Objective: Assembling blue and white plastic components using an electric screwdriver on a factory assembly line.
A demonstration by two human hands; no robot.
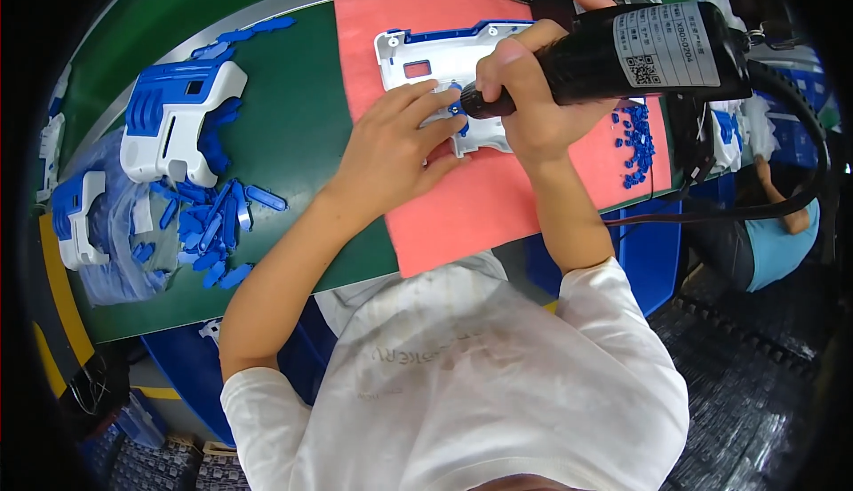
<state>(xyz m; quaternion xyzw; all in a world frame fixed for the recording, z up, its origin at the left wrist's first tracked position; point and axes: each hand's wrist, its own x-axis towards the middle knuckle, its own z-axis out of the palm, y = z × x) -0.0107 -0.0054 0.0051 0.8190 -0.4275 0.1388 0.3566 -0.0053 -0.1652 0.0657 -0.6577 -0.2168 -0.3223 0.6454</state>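
Note:
A white plastic housing (484, 44) with a blue strip along its far edge lies on a pink mat (480, 215). My left hand (391, 149) grips the housing's near side, fingers bent over it beside a small blue piece (456, 107). Gripped in my right hand (538, 100) is a black electric screwdriver (586, 60), held nearly level with its nose pointing left. That nose is right at the small blue piece, near my left fingertips. My hands hide part of the housing, and the screwdriver's tip is hard to make out.
Small blue parts (635, 149) lie scattered on the mat's right side. Left on the green table (302, 109) are blue-and-white housings (182, 122) and a pile of long blue pieces (209, 224). The screwdriver's thick cable (822, 153) loops down at right. A person in blue (782, 233) is further right.

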